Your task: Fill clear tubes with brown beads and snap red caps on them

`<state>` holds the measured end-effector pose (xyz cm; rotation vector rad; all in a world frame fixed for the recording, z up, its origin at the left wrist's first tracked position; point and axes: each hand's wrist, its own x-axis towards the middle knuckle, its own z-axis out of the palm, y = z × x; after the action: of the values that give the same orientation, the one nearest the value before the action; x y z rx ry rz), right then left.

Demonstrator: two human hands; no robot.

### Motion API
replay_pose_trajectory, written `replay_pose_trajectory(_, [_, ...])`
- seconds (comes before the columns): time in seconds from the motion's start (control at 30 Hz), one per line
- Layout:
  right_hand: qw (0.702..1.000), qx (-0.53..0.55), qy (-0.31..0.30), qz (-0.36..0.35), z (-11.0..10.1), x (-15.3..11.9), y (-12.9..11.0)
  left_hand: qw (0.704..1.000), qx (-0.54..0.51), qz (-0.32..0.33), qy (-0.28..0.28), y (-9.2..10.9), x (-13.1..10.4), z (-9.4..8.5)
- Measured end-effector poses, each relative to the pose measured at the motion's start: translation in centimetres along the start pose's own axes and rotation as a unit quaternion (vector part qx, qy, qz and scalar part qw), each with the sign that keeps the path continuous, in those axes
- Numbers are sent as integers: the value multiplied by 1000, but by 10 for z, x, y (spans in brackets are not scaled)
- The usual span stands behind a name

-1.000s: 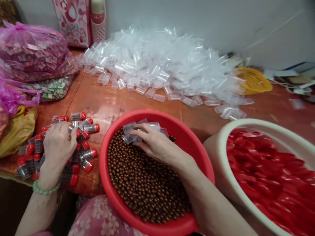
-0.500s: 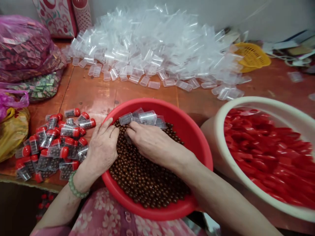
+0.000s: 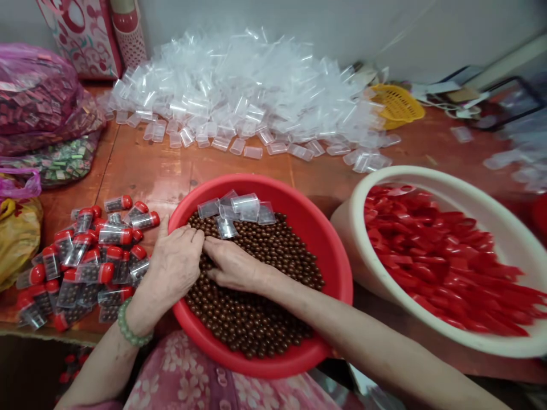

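Note:
A red basin (image 3: 337, 256) holds a mass of brown round beads (image 3: 256, 319). My left hand (image 3: 177, 265) is at the basin's left rim, fingers curled together; whatever is inside them is hidden. Meeting its fingertips over the beads is my right hand (image 3: 233, 265), its fingers also drawn together, and I cannot make out what they grip. Just above my right hand, one clear plastic tube (image 3: 226, 226) lies on the beads. Several more clear tubes (image 3: 245, 206) rest near the basin's far rim. To the left sits a pile of bead-filled tubes with red caps (image 3: 115, 234).
A cream tub (image 3: 359, 228) of red plastic pieces (image 3: 436, 267) stands on the right. Along the wall spreads a large heap of clear tubes (image 3: 239, 85), with a yellow basket (image 3: 395, 105) at its right end. Filled plastic bags (image 3: 38, 97) crowd the left side.
My right hand has moved left from beside the clear tubes to my left hand's fingertips. A tube formerly partly under its fingers now lies exposed on the beads. The view has shifted right.

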<state>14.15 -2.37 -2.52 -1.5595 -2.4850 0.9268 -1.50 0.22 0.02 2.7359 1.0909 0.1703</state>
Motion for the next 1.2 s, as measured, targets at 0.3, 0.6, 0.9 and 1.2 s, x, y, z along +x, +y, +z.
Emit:
replay_pose_trajectory(0.3, [930,351,82,-71,-12,-16,15,982,-169,-14,79,-10,-10,-2])
replay_pose_trajectory(0.6, [938,309,116,-107,-46,-37,-3,908,-409,-75,-49,5,-14,-20])
replay_pose_trajectory(0.9, [991,51,121,3,-69,-95,-5,875,-452,-173,15,9,2,-9])
replay_pose_trajectory(1.2, [808,-97,259,520,-96,-248,167,865,-426,-266,2,7,-2,-3])
